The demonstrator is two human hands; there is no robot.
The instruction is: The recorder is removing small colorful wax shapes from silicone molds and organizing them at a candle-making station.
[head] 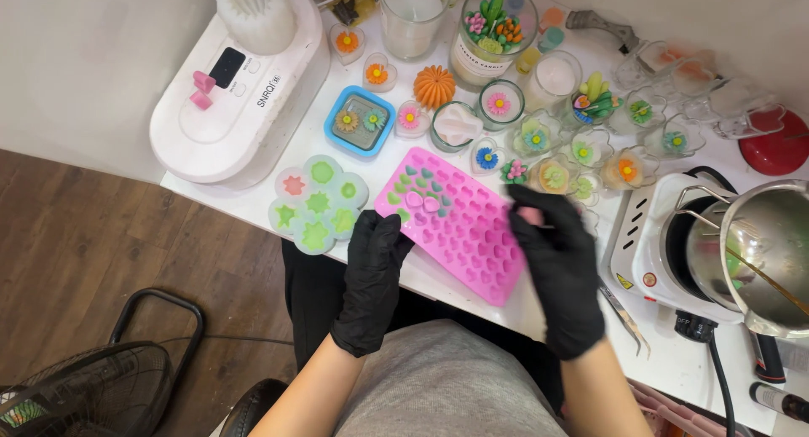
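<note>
White tabletop (pixel 253 203) is being used as the work surface, crowded along its far side. A large white oval appliance (pixel 238 91) is standing at the far left, with a ribbed white block (pixel 256 14) resting on top of it. At the right edge a white electric hotplate (pixel 653 252) is being occupied by a steel pot (pixel 758 252), its rim overhanging the plate. A pink silicone mould (pixel 459 226) with many small heart cavities is lying tilted near the front edge, between the two hands; a few cavities at its upper left corner are filled with green and pink. The left hand (pixel 373 277), in a black glove, is being held at the mould's near-left corner, fingers curled together over the edge with the thumb on top. The right hand (pixel 556 264), also gloved in black, is being held at the mould's right edge; its fingers are blurred, appearing bunched, so whether anything is being pinched cannot be told. Just left of the pink mould a pale green flower-shaped mould (pixel 318 203) is lying flat. A blue square dish (pixel 361 120) and an orange ribbed candle (pixel 434 86) are sitting behind, among small glass cups holding coloured flowers. Metal tweezers (pixel 625 317) are lying near the hotplate.
</note>
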